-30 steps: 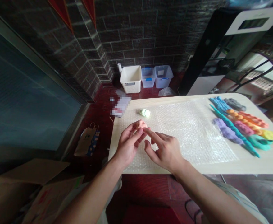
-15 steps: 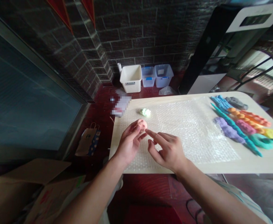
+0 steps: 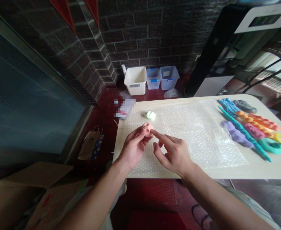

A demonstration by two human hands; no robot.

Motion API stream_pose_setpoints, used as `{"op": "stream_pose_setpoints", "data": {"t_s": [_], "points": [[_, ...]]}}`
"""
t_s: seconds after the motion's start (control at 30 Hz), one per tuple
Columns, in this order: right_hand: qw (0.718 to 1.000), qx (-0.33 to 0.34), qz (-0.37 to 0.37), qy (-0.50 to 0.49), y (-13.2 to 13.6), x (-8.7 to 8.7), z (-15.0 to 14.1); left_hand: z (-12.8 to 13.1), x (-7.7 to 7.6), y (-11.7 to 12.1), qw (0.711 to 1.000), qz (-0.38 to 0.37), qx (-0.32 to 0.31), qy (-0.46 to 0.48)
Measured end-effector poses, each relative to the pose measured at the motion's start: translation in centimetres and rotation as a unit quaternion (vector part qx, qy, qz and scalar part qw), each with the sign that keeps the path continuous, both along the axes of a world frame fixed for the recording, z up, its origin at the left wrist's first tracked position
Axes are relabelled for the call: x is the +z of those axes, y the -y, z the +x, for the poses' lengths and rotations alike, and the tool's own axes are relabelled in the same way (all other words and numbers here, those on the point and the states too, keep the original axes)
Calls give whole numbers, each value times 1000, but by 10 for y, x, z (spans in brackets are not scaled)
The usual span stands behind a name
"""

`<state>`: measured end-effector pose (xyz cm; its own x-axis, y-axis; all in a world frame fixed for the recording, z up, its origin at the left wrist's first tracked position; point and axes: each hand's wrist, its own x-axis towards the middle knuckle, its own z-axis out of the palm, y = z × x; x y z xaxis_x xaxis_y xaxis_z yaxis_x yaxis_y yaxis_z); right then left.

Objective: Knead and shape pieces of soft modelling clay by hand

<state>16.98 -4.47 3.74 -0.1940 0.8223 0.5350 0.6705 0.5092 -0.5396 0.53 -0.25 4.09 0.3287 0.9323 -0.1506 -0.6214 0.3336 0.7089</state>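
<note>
My left hand (image 3: 133, 146) is closed around a small peach-pink lump of modelling clay (image 3: 148, 128), thumb on the near side and fingers behind. Dents mark the lump's surface. My right hand (image 3: 173, 152) reaches in from the right, its index finger stretched out with the tip against the lump's right side. Its thumb stands apart and the other fingers are curled, holding nothing. Just beyond the lump, a small pale green piece (image 3: 151, 115) lies on the bubble wrap (image 3: 190, 134).
Several coloured clay strips and lumps, among them a purple one (image 3: 236, 133) and a long teal one (image 3: 247, 135), lie at the right of the table (image 3: 226, 172). A white bin (image 3: 135, 80) and two clear boxes stand beyond it. A cardboard box (image 3: 35, 175) is at lower left.
My right index fingertip has moved slightly up and inward, from the lump's lower right edge onto its right side. My left hand keeps its hold; the view has shifted a little.
</note>
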Motion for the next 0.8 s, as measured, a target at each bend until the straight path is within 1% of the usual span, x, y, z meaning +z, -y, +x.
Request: {"op": "stream_pose_setpoints", "data": {"t_s": [0.27, 0.47, 0.6, 0.7, 0.8], "points": [[999, -13, -9, 44, 0, -2, -4, 1, 0, 2, 1000, -6, 13, -12], [998, -18, -19, 61, 0, -3, -5, 1, -1, 3, 1000, -1, 1, -12], [996, -19, -14, 82, -1, -7, -6, 2, -5, 3, 1000, -8, -10, -4], [996, -12, 24, 89, 0, -9, -5, 2, -11, 1, 999, -24, 19, 9], [996, -21, 50, 76, 1, -7, -2, 2, -13, 0, 998, -38, 49, 1]]}}
